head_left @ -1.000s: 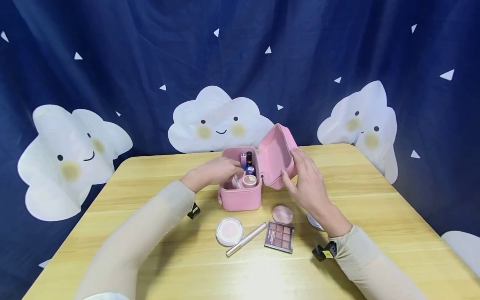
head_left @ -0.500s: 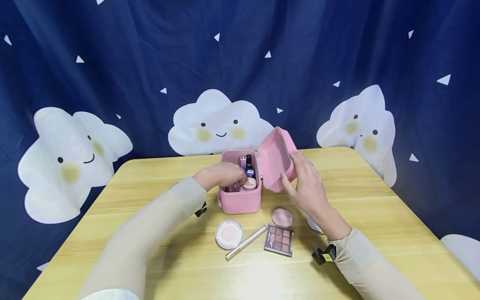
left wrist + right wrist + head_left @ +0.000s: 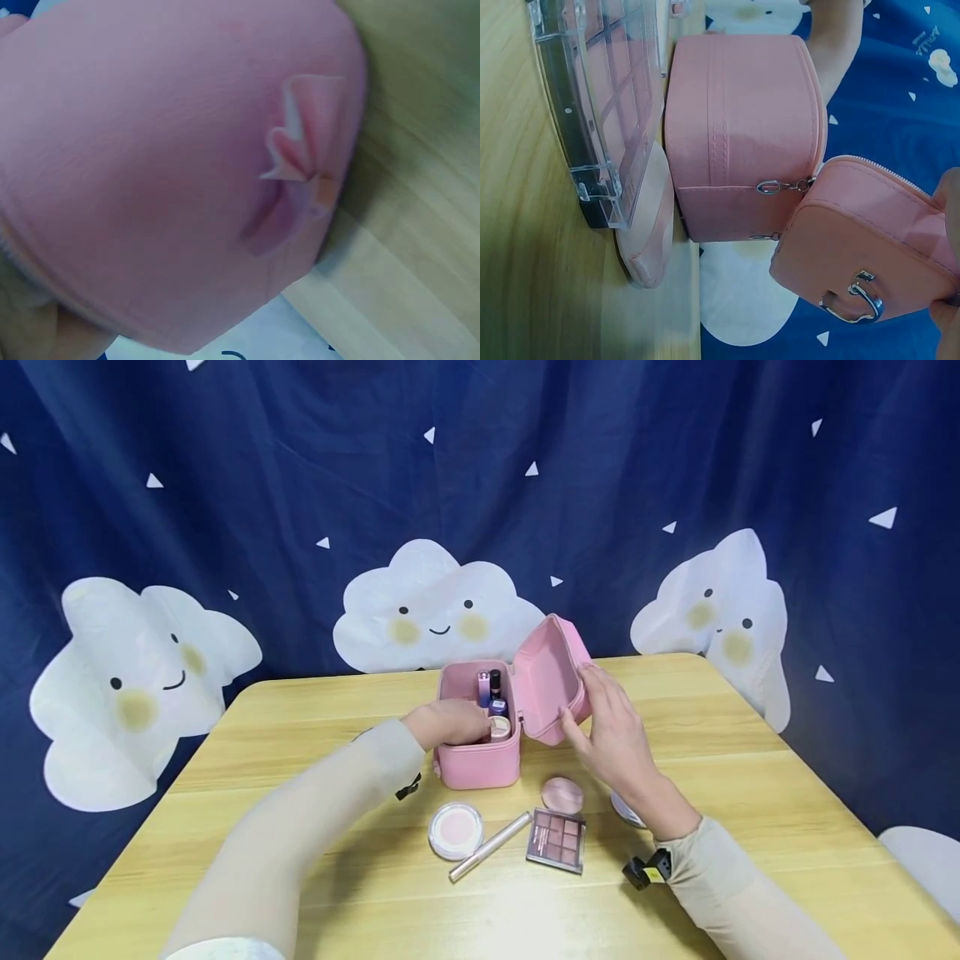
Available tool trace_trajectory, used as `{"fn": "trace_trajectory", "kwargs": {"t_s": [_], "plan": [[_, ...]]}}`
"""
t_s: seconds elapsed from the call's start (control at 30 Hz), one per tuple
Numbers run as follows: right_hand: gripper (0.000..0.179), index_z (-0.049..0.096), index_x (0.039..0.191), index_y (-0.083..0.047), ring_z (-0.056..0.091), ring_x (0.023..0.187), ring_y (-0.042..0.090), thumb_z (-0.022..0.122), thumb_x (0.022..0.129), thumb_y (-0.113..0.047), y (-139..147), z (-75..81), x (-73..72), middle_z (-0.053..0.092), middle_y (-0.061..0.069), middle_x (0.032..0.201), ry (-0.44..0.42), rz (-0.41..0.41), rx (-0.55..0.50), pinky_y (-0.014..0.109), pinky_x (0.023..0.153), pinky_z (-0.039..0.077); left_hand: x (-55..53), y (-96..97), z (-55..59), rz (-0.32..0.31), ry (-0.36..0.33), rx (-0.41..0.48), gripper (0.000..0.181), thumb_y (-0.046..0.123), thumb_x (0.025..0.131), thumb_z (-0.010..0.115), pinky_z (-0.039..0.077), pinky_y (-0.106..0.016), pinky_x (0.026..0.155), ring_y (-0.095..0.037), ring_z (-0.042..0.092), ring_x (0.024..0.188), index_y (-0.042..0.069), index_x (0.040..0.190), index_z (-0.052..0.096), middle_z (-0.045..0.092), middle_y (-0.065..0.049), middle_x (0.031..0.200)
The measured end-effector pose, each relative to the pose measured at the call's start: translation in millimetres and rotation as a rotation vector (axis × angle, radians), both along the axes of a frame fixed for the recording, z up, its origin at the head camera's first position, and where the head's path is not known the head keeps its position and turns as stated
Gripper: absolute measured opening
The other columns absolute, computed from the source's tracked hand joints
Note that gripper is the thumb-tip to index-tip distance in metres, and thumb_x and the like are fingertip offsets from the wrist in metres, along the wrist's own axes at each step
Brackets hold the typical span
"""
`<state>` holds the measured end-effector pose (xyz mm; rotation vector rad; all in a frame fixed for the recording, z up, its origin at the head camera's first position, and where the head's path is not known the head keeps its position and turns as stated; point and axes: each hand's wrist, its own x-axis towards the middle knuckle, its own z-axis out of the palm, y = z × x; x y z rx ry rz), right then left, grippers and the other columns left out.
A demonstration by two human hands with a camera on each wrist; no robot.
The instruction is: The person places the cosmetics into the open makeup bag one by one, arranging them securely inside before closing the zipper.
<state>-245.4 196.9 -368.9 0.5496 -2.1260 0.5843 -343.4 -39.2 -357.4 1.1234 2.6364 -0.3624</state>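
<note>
My left hand (image 3: 453,722) is down inside the pink case (image 3: 480,768), toward the far side of the counter (image 3: 405,914); I can't tell whether its hidden fingers hold anything. My right hand (image 3: 617,727) grips the tilted lid (image 3: 546,681) by its right edge. Nearer me lie a round compact (image 3: 456,832), a slim tube (image 3: 491,847) and a palette (image 3: 557,840).

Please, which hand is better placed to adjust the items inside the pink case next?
Probably the left hand: it reaches inside the pink case, while the right hand is occupied, holding the open lid.
</note>
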Motion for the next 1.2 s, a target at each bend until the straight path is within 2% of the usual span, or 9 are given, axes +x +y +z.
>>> {"fn": "trace_trajectory", "kwargs": {"t_s": [0.1, 0.17, 0.3, 0.4, 0.5, 0.63, 0.77, 0.9, 1.2], "plan": [[0.059, 0.046, 0.138, 0.005, 0.046, 0.129, 0.037, 0.063, 0.089, -0.023, -0.8, 0.4, -0.6, 0.05, 0.023, 0.138, 0.003, 0.004, 0.002, 0.052, 0.106, 0.037, -0.4, -3.1, 5.2, -0.104, 0.04, -0.05, 0.018, 0.019, 0.098, 0.053, 0.051, -0.033, 0.077, -0.017, 0.061, 0.082, 0.019, 0.087, 0.067, 0.067, 0.0, 0.092], [0.059, 0.046, 0.138, 0.005, 0.046, 0.129, 0.037, 0.063, 0.089, -0.023, -1.3, 1.0, -0.8, 0.05, 0.023, 0.138, 0.003, 0.006, 0.003, 0.053, 0.106, 0.037, -0.2, -5.8, 11.2, -0.143, 0.051, -0.056, 0.015, 0.014, 0.095, 0.058, 0.05, -0.031, 0.071, -0.016, 0.059, 0.077, 0.021, 0.088, 0.069, 0.065, 0.004, 0.086], [0.059, 0.046, 0.138, 0.006, 0.046, 0.129, 0.038, 0.064, 0.089, -0.022, -2.3, 2.8, -0.3, 0.05, 0.024, 0.138, 0.0, 0.009, 0.003, 0.053, 0.107, 0.037, 1.0, -13.7, 23.0, -0.102, 0.037, -0.003, 0.02, 0.006, 0.091, 0.058, 0.048, -0.028, 0.067, -0.014, 0.056, 0.074, 0.019, 0.096, 0.072, 0.062, 0.005, 0.082], [0.059, 0.046, 0.138, 0.006, 0.046, 0.129, 0.038, 0.064, 0.088, -0.021, -2.6, 2.9, 0.7, 0.049, 0.024, 0.138, -0.009, 0.007, 0.001, 0.053, 0.107, 0.037, 2.8, -22.5, 28.0, -0.086, 0.031, 0.082, 0.02, 0.006, 0.092, 0.058, 0.048, -0.026, 0.068, -0.013, 0.056, 0.076, 0.017, 0.102, 0.071, 0.062, 0.006, 0.085], [0.06, 0.046, 0.138, 0.006, 0.045, 0.13, 0.037, 0.065, 0.088, -0.02, -2.6, 2.6, 1.2, 0.049, 0.024, 0.139, -0.016, 0.004, -0.001, 0.052, 0.107, 0.036, 7.1, -31.4, 30.7, -0.121, 0.039, 0.179, 0.018, 0.008, 0.092, 0.06, 0.05, -0.026, 0.071, -0.012, 0.057, 0.078, 0.013, 0.106, 0.071, 0.063, 0.005, 0.089], [0.06, 0.046, 0.139, 0.006, 0.045, 0.13, 0.037, 0.064, 0.088, -0.02, -2.6, 2.7, 1.1, 0.049, 0.025, 0.139, -0.013, 0.004, -0.004, 0.052, 0.107, 0.036, 18.9, -41.3, 32.4, -0.183, 0.082, 0.298, 0.02, 0.01, 0.092, 0.062, 0.052, -0.028, 0.08, -0.013, 0.06, 0.087, 0.01, 0.11, 0.07, 0.065, 0.002, 0.098], [0.059, 0.046, 0.139, 0.006, 0.045, 0.13, 0.037, 0.062, 0.089, -0.022, -2.5, 3.0, 1.1, 0.049, 0.025, 0.139, -0.01, 0.004, -0.006, 0.052, 0.107, 0.036, 35.0, -49.1, 31.0, -0.216, 0.098, 0.416, 0.02, 0.014, 0.093, 0.063, 0.051, -0.033, 0.09, -0.016, 0.062, 0.101, 0.012, 0.113, 0.07, 0.066, -0.001, 0.109], [0.06, 0.046, 0.139, 0.006, 0.045, 0.13, 0.037, 0.062, 0.089, -0.022, -2.2, 2.7, 1.4, 0.049, 0.025, 0.139, -0.012, 0.0, -0.006, 0.053, 0.106, 0.037, 50.3, -55.1, 27.0, -0.238, 0.11, 0.49, 0.021, 0.018, 0.095, 0.063, 0.049, -0.035, 0.095, -0.017, 0.061, 0.106, 0.014, 0.114, 0.069, 0.065, 0.0, 0.114], [0.06, 0.045, 0.139, 0.006, 0.045, 0.129, 0.038, 0.063, 0.089, -0.022, -1.9, 2.0, 2.4, 0.048, 0.025, 0.139, -0.031, -0.008, -0.005, 0.053, 0.107, 0.037, 79.5, -66.4, 14.7, -0.378, 0.222, 0.603, 0.019, 0.015, 0.093, 0.065, 0.052, -0.032, 0.083, -0.014, 0.061, 0.089, 0.01, 0.111, 0.069, 0.065, 0.001, 0.099]]}}
